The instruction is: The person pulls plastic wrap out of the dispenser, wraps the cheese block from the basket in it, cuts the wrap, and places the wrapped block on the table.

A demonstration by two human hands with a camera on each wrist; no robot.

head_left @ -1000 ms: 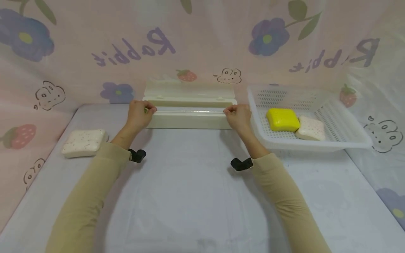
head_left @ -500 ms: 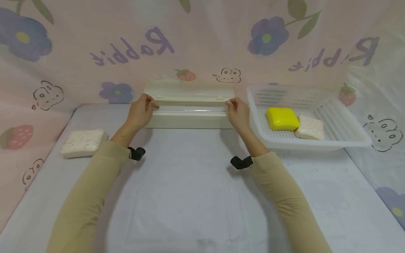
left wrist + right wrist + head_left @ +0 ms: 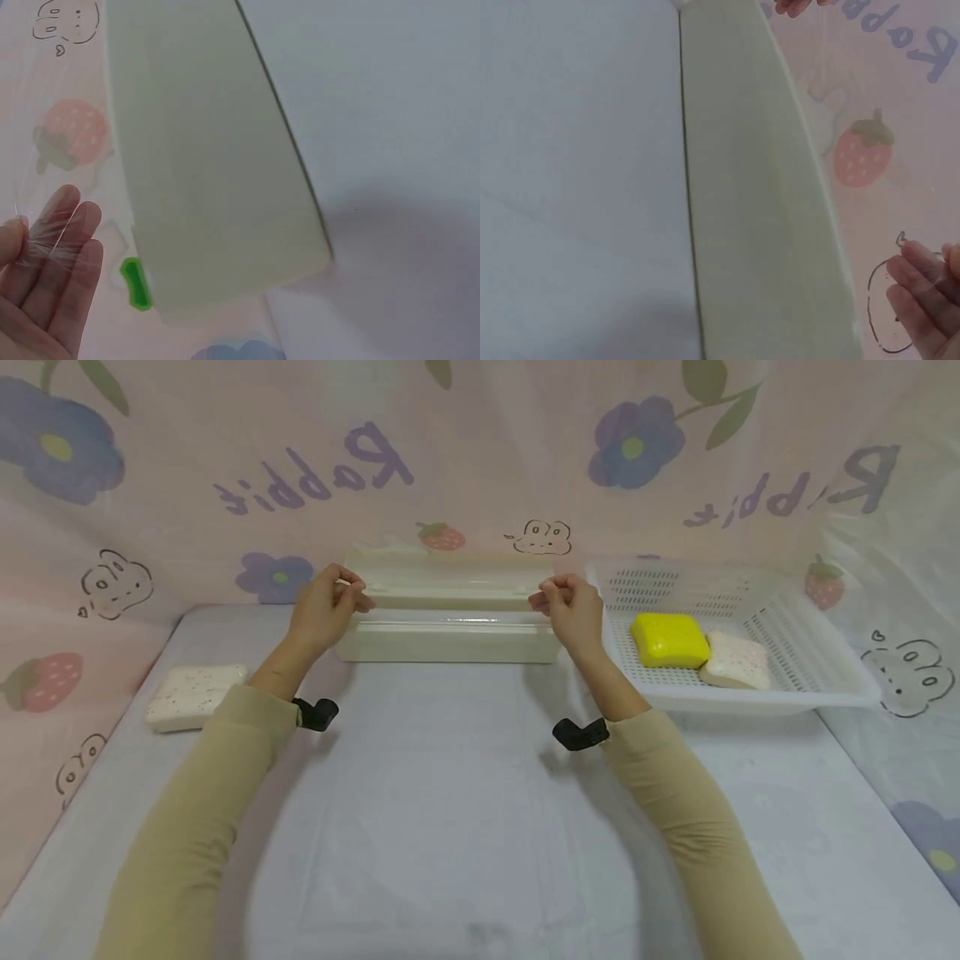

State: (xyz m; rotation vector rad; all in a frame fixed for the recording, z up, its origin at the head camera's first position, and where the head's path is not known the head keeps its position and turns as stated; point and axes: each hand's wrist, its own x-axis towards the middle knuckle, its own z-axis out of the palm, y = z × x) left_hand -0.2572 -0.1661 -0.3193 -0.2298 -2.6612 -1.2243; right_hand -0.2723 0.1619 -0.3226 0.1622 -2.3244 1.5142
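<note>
A long pale cream cling film dispenser (image 3: 450, 646) stands at the back middle, its lid (image 3: 457, 575) raised behind it. My left hand (image 3: 322, 610) is above the dispenser's left end. It pinches a corner of clear cling film (image 3: 45, 244) between thumb and fingers, with wrinkles running from the pinch in the left wrist view. Over the right end, my right hand (image 3: 579, 614) pinches the film's other side; its thumb is partly cut off in the right wrist view. A green slider (image 3: 136, 283) shows at the dispenser's left end.
To the right stands a white perforated basket (image 3: 720, 700) with a yellow block (image 3: 670, 641) and a speckled white block (image 3: 735, 660) inside. Another speckled block (image 3: 195, 695) lies at left, beside my left forearm. A printed curtain (image 3: 465, 460) hangs directly behind the dispenser.
Both hands have risen from the dispenser's front rim to above it, drawing the cling film upward. The blocks and basket stay put.
</note>
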